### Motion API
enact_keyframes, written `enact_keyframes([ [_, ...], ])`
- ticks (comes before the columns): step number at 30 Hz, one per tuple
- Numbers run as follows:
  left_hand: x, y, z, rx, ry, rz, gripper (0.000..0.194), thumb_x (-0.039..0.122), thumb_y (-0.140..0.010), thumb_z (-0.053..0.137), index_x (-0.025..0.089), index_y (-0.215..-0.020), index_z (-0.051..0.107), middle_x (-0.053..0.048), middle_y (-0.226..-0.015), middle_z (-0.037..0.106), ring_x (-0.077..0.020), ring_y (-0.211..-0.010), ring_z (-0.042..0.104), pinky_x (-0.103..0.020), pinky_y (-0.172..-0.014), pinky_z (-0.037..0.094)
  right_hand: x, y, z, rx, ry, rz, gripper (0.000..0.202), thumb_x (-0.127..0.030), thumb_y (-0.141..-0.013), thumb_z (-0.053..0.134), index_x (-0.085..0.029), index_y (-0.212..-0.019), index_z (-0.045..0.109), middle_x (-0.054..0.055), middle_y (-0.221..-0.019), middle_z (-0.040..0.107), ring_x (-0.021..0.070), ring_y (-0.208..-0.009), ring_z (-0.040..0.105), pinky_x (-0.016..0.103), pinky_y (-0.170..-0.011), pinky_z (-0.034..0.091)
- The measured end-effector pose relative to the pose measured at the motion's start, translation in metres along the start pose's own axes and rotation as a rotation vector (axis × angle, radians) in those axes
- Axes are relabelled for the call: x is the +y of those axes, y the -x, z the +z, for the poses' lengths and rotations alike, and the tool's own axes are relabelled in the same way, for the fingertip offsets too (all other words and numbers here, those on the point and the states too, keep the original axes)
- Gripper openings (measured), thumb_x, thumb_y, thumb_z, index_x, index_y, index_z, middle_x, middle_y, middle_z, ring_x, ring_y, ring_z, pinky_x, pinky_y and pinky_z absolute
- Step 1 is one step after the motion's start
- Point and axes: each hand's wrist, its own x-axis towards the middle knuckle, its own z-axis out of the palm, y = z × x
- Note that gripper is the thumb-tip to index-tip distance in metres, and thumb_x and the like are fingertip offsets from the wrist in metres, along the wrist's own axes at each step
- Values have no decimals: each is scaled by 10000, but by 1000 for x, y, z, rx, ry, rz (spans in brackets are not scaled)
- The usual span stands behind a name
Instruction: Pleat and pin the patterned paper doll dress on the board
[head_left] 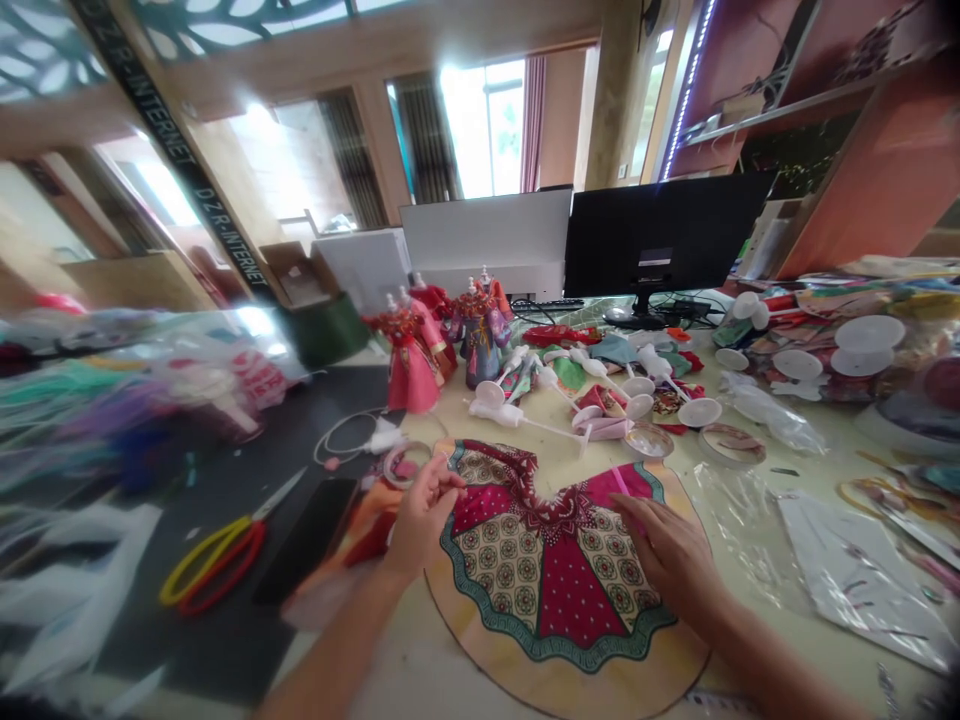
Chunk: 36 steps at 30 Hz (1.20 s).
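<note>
A patterned skirt-shaped piece of cloth [574, 590], crimson and cream with a teal wavy border, lies spread on a round tan board [480, 645]. At its left edge is my left hand [421, 510], fingers curled and thumb close to the fingertips; anything between them is too small to make out. Over the cloth's right part, my right hand [664, 545] has its fingers bent around a slim pink stick-like thing [619, 481], partly hidden by the fingers. Just behind my left hand sits a roll of tape [405, 465].
Scissors [214, 565] with yellow and red handles lie left, beside a dark flat phone-like object [307, 540]. Small dresses on stands [412, 365], white plastic stands [495, 405] and cloth scraps fill the back. Clear plastic bags [742, 530] lie right. Two monitors [667, 235] stand behind.
</note>
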Motion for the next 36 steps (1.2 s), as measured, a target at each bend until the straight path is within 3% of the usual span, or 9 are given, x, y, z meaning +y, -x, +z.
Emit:
enact_keyframes([
  [7, 5, -1, -12, 51, 482, -258, 471, 192, -721, 602, 149, -1162, 443, -25, -839, 605, -128, -718, 613, -285, -762, 488, 8, 5, 5, 16, -110, -19, 237, -213, -899, 409, -186, -1107, 521, 60, -892, 652, 193, -818, 623, 302, -680, 490],
  [15, 8, 1, -13, 67, 804, -417, 357, 39, -731, 548, 154, -1061, 474, -15, -796, 606, -103, -686, 617, -251, -732, 498, 5, 4, 4, 32, -181, -31, 246, -228, -893, 435, -186, -1113, 535, 63, -857, 639, 193, -779, 621, 301, -649, 489],
  [19, 16, 7, 6, -7, 905, -481, 296, 46, -740, 547, 148, -1012, 487, -28, -813, 613, -123, -724, 631, -276, -765, 499, -2, 0, -3, 52, -283, -45, 292, -197, -893, 444, -190, -1178, 504, 67, -879, 630, 182, -780, 617, 294, -658, 490],
  [27, 43, 25, 71, -197, 983, -561, 358, 70, -716, 581, 114, -1053, 469, -71, -835, 624, -188, -745, 655, -318, -755, 482, -8, 4, -15, 162, -333, -63, 280, -149, -858, 479, -172, -1128, 550, 87, -927, 612, 180, -767, 633, 273, -615, 502],
  [33, 37, 21, 78, -241, 1013, -544, 452, 75, -709, 570, 115, -1128, 407, -78, -851, 619, -217, -757, 663, -342, -759, 466, -11, 10, -19, 198, -407, -51, 205, -146, -836, 488, -154, -1023, 571, 84, -850, 634, 220, -867, 626, 335, -721, 520],
  [36, 28, 22, 76, -244, 1053, -524, 482, 83, -734, 551, 128, -1174, 359, -84, -883, 617, -221, -789, 660, -361, -797, 454, -17, 5, -25, 165, -430, -115, 209, -136, -819, 490, -157, -1013, 566, 63, -777, 639, 226, -889, 620, 344, -742, 526],
])
